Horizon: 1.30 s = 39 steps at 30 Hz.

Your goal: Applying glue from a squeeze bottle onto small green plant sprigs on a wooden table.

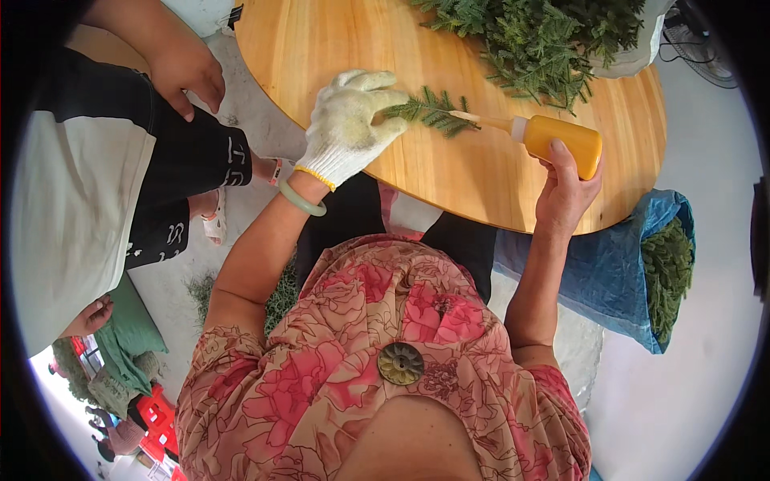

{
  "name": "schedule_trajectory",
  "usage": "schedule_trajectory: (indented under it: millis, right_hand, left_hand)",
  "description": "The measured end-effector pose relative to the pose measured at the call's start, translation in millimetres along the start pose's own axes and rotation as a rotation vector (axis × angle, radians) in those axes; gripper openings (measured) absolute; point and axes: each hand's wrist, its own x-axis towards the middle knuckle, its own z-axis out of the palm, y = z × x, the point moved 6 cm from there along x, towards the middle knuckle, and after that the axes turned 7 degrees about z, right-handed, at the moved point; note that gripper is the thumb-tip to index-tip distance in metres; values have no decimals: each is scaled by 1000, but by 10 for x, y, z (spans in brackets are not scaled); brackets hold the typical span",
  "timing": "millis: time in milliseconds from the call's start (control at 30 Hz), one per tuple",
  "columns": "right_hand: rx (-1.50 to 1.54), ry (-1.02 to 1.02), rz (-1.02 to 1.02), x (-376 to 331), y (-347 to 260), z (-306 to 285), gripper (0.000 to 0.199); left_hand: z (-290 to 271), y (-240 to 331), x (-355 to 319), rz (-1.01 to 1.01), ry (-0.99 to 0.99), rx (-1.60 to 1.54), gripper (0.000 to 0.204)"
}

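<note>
Over the wooden table (321, 48), my gloved left hand (350, 116) pinches a green sprig (437, 115) by one end, apparently to steady it, while my right hand (566, 188) grips a yellow bottle (571, 141) sideways, seemingly so its nozzle (499, 123) reaches the other.

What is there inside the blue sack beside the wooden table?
Green sprigs show at the open mouth of the blue sack. Whatever lies deeper is covered by the sack's wall and cannot be seen.

Left hand (346, 116) holds sprig (440, 115), right hand (566, 191) bottle (576, 141).
</note>
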Motion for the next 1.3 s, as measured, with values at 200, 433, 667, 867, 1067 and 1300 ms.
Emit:
schedule_trajectory:
  millis: [200,433,667,867,1067,1300]
  right_hand:
    - [23,11,25,12,20,-116,41]
    - [54,20,19,10,41,-249,40]
    - [90,38,27,-17,64,-377,39]
    - [91,87,38,-59,99,-496,39]
    - [56,85,4,-16,189,-698,33]
    - [105,147,36,-73,139,-688,36]
  left_hand:
    - [-31,14,18,3,-11,3,32]
    - [-32,11,16,6,-7,17,31]
    - [0,-9,-2,12,-2,3,32]
    - [-25,3,5,-1,-42,-5,37]
    - [6,-27,-1,18,-50,-5,36]
    - [29,-61,14,34,-42,7,36]
